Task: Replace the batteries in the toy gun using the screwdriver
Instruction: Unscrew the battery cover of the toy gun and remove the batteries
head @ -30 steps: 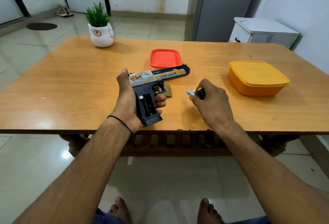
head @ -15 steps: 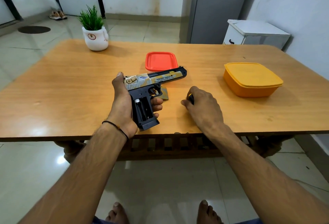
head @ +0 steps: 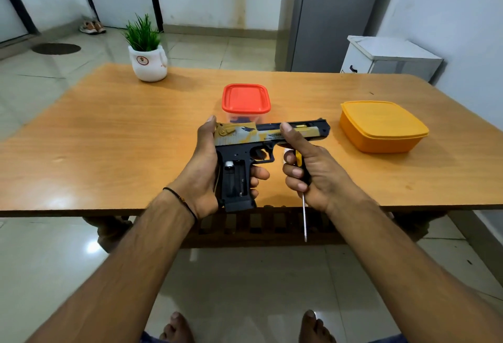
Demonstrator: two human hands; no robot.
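A black and gold toy gun (head: 245, 149) is held above the near edge of the wooden table (head: 109, 135). My left hand (head: 202, 174) grips its handle from the left; the open battery compartment in the grip faces me, with a battery showing inside. My right hand (head: 313, 171) is closed on a screwdriver (head: 304, 214) with a black and yellow handle. Its metal shaft points down toward me, past the table edge. The right thumb rests on the gun's slide.
A clear box with a red lid (head: 245, 99) stands just behind the gun. An orange lidded container (head: 381, 127) sits at the right. A white pot with a green plant (head: 148, 55) is at the far left. A white cabinet (head: 389, 56) stands beyond the table.
My right hand has lifted the screwdriver off the table and come up to the gun, thumb on the slide. The gun has stayed in my left hand.
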